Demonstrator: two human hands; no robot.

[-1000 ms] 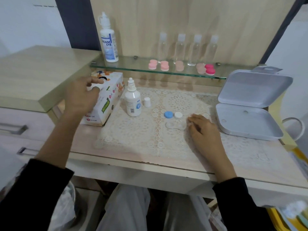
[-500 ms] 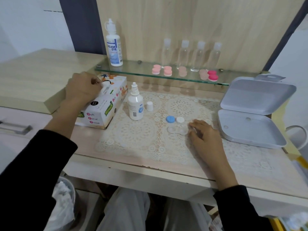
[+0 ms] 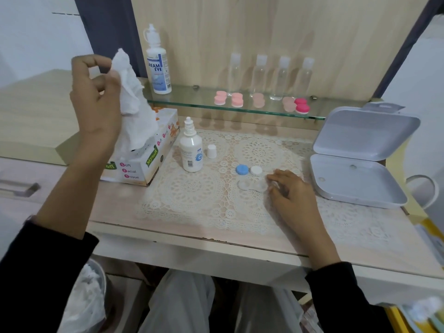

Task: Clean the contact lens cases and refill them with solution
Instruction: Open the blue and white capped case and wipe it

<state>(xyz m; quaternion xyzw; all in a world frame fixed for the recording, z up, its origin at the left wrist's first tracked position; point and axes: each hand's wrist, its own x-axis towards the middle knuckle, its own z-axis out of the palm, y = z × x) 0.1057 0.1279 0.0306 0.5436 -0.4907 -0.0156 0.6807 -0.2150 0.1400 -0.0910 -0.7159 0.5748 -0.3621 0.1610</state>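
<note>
My left hand (image 3: 96,102) pinches a white tissue (image 3: 134,102) and holds it raised above the tissue box (image 3: 144,164); its lower end still hangs into the box slot. A clear open lens case (image 3: 251,185) lies on the lace mat, with a blue cap (image 3: 242,169) and a white cap (image 3: 256,170) just behind it. My right hand (image 3: 292,191) rests on the mat, fingertips touching the case's right end. A small solution bottle (image 3: 191,150) stands uncapped beside its white cap (image 3: 212,151).
A glass shelf (image 3: 336,114) at the back carries a tall eye-solution bottle (image 3: 158,66), several clear bottles (image 3: 271,75) and several pink lens cases (image 3: 259,102). An open grey box (image 3: 355,179) lies at the right. A bin with crumpled tissues (image 3: 89,301) stands below.
My left hand has pulled a tissue up out of the box and lifted it high. My right hand has stayed at the lens case.
</note>
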